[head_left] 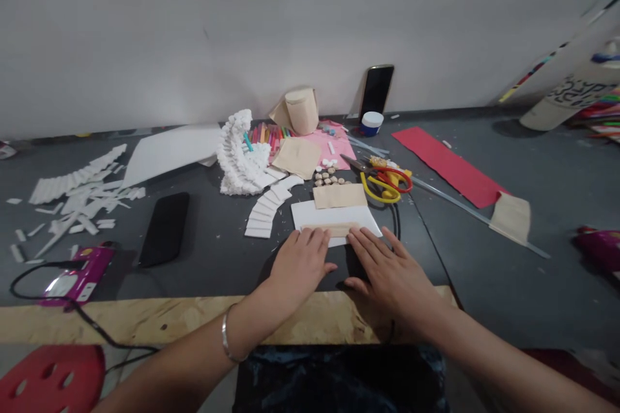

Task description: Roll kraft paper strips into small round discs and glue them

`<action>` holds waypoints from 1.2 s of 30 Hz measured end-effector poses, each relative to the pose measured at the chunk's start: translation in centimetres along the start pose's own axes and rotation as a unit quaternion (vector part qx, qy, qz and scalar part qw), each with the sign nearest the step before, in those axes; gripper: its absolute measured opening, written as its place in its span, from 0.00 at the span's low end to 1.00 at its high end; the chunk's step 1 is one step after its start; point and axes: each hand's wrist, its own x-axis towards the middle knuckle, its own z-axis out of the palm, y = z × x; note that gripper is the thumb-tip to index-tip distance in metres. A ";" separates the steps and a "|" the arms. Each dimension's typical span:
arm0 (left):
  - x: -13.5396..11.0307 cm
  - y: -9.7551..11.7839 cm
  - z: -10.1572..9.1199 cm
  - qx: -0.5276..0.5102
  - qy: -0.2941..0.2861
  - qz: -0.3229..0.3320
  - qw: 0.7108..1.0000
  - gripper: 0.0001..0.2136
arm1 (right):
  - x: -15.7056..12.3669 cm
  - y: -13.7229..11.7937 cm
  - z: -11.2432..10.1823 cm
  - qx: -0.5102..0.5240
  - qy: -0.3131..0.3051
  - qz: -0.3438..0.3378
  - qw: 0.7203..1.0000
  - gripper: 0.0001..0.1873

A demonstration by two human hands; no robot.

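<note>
My left hand (pixel 301 262) and my right hand (pixel 393 274) lie at the near edge of a white card (pixel 303 211), fingers stretched out and pointing away from me. Under their fingertips is a narrow beige paper strip (pixel 339 230), which looks folded or rolled; the fingers partly hide its ends. Neither hand is closed around it. Just beyond the strip, a flat beige paper piece (pixel 340 195) rests on the far part of the card. Close to my right hand are red-and-yellow-handled scissors (pixel 387 184), blades pointing away to the left.
Left of the card are a curved row of white strips (pixel 268 208), a black phone (pixel 165 229) and scattered white paper pieces (pixel 80 190). Behind stand a crumpled-textured white piece (pixel 237 155), a beige roll (pixel 303 111) and a blue jar (pixel 372 124). A red strip (pixel 450 164) lies right.
</note>
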 end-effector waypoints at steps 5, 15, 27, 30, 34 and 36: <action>-1.8 -1.9 -0.3 0.022 0.000 -0.039 0.999 0.25 | 0.3 -0.1 -0.4 0.005 -0.005 0.005 1.000 0.31; -0.2 -2.6 -0.9 -0.015 0.108 0.017 0.994 0.10 | 1.4 0.8 -0.8 0.040 0.017 0.013 0.999 0.20; 3.0 -2.6 0.3 -0.008 0.052 0.095 0.994 0.06 | 4.6 2.7 -1.3 0.005 -0.002 -0.010 1.000 0.05; 3.0 -2.7 0.5 -0.002 0.063 0.100 0.993 0.05 | 5.2 3.4 -1.5 0.005 -0.008 -0.041 0.999 0.04; 3.0 -2.6 0.8 0.013 0.080 0.118 0.990 0.06 | 5.8 4.0 -1.7 0.022 -0.010 -0.074 0.997 0.08; 3.0 -2.5 0.8 0.000 0.088 0.116 0.989 0.08 | 6.0 4.1 -1.7 0.025 0.000 -0.075 0.997 0.12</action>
